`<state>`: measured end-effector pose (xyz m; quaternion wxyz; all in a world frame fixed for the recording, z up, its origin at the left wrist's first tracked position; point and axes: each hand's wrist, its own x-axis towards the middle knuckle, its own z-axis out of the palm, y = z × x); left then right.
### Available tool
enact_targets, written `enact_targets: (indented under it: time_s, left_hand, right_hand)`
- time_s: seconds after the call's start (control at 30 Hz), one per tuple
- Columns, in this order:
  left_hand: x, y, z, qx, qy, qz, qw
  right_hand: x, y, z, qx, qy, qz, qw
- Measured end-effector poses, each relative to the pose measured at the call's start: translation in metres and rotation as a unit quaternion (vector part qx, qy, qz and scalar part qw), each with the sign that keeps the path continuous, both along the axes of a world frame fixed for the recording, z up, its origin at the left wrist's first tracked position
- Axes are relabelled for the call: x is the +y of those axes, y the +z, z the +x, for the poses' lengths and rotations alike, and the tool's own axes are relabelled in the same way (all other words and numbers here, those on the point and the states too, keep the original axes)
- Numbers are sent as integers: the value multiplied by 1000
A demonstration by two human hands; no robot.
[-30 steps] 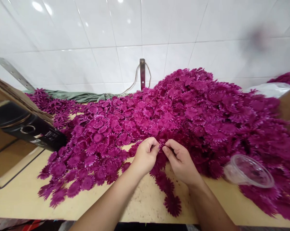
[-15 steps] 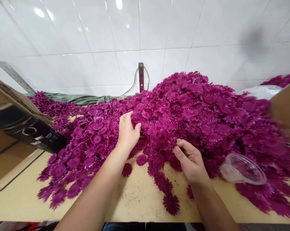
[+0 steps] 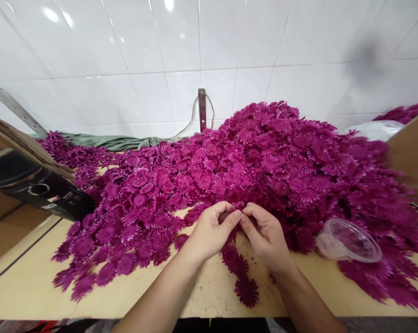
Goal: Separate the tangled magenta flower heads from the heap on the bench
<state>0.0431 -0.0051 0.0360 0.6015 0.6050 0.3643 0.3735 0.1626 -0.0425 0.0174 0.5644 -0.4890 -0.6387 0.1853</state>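
A large heap of magenta fabric flower heads [image 3: 271, 157] covers the wooden table [image 3: 202, 291] from the middle to the right. My left hand [image 3: 212, 229] and my right hand [image 3: 264, 233] meet at the heap's front edge, fingertips pinched together on a flower head [image 3: 237, 206] of which only a small part shows between them. Loose flower heads [image 3: 246, 290] lie on the table just below my hands.
A clear plastic cup [image 3: 347, 240] lies on its side at the right. A black appliance [image 3: 38, 187] and cardboard box [image 3: 17, 138] stand at the left. White tiled wall [image 3: 209, 55] behind, with a metal bracket [image 3: 202, 108] and green cloth [image 3: 115, 141].
My left hand reached up into the heap half a second ago and has come back down to meet my right hand, both pinching at the heap's front edge again.
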Motion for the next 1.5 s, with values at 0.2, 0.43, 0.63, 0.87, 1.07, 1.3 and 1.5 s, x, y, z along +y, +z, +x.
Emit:
enact_targets:
  time_s: [0.2, 0.43, 0.63, 0.87, 1.07, 1.3, 1.5]
  left_hand:
    - [4, -13, 1, -36, 68, -23, 997]
    - [14, -9, -9, -57, 49, -81, 994]
    - [11, -8, -15, -30, 66, -45, 996]
    - [52, -7, -24, 5, 281, 71, 957]
    - [49, 10, -14, 93, 193, 156, 964]
    - [34, 3, -5, 86, 146, 150, 974]
    - [84, 20, -32, 89, 318, 163, 930]
  right_hand:
    - [1, -5, -6, -78, -21, 18, 997]
    - [-1, -2, -13, -97, 64, 2, 993]
    - [3, -3, -12, -19, 106, -63, 992]
    - [-9, 6, -7, 117, 147, -73, 979]
    - [6, 0, -5, 168, 29, -170, 971]
    - [9, -2, -14, 129, 38, -186, 973]
    - [3, -12, -10, 136, 22, -211, 968]
